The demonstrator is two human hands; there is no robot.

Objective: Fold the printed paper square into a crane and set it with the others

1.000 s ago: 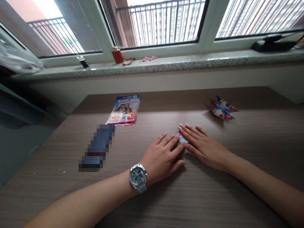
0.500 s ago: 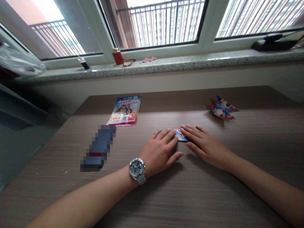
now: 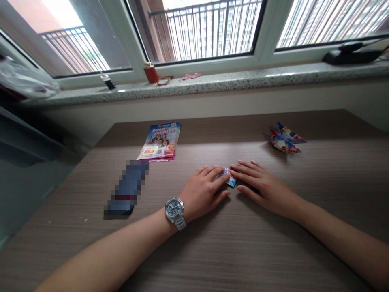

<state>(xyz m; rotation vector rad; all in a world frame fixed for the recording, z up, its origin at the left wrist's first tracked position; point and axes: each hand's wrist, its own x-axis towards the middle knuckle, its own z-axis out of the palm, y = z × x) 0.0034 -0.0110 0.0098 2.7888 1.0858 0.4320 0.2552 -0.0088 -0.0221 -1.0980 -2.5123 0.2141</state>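
Paper, folded small and printed in blue, red and white (image 3: 229,177), lies flat on the wooden table (image 3: 273,251) near its middle, pinned between the two hands. The left hand (image 3: 203,192), with a steel wristwatch (image 3: 174,211) on its wrist, lies palm down with its fingers (image 3: 219,174) stretched toward the piece, the tips resting on its left edge. The right hand (image 3: 263,186) lies palm down as well, fingers extended and slightly spread, covering the right part of the piece and pressing it to the wood; neither hand is curled around anything, so both count as flat and pressing rather than gripping. Most of the paper is hidden under the fingertips, and how its layers are arranged cannot be told. By the look of it a crease is being set, and that seems to call for steady downward pressure from one hand while the other runs along the fold, with the edges kept lined up so the layers do not slip on the smooth surface. Further out, a finished folded figure of similar printed paper (image 3: 285,140) stands well apart toward the far right. A stack of glossy leaflets (image 3: 160,141) lies toward the far left, and a blurred dark object (image 3: 126,188) lies just before it. Beyond the table runs a speckled stone windowsill (image 3: 231,81) bearing a small red container (image 3: 151,71).
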